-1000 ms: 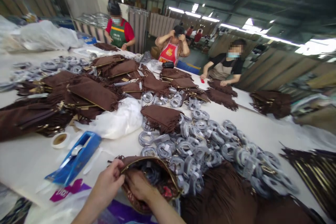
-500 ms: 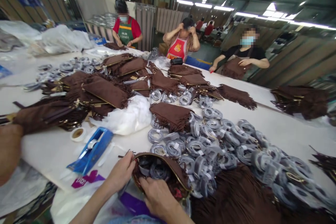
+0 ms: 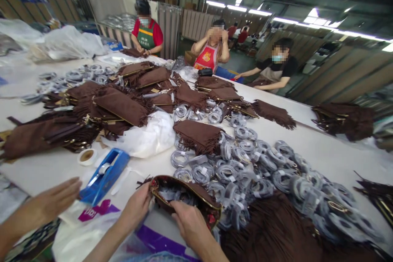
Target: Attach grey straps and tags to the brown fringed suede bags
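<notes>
A brown fringed bag (image 3: 201,193) is held open in front of me, its gold zipper edge spread apart and a patterned lining showing. My left hand (image 3: 137,208) pinches the bag's left end. At the near edge of the opening, my right hand (image 3: 190,222) grips the rim, its fingertips partly hidden inside. A plastic-wrapped grey bundle (image 3: 176,195) lies within the bag. Beyond and to the right, many coiled straps in clear wrap (image 3: 227,172) are heaped close to the bag. Dark brown fringe (image 3: 270,229) of another piece spreads at lower right.
A co-worker's hand (image 3: 58,198) reaches in from the left, near a blue tape dispenser (image 3: 106,176) and a tape roll (image 3: 86,156). Piled brown bags (image 3: 121,106) and white wrapping (image 3: 153,135) cover the table's middle. Several people stand across the table.
My right hand has drawn back from deep in the bag to its near rim. The co-worker's hand at left has left the brown bag and moved toward the tape dispenser.
</notes>
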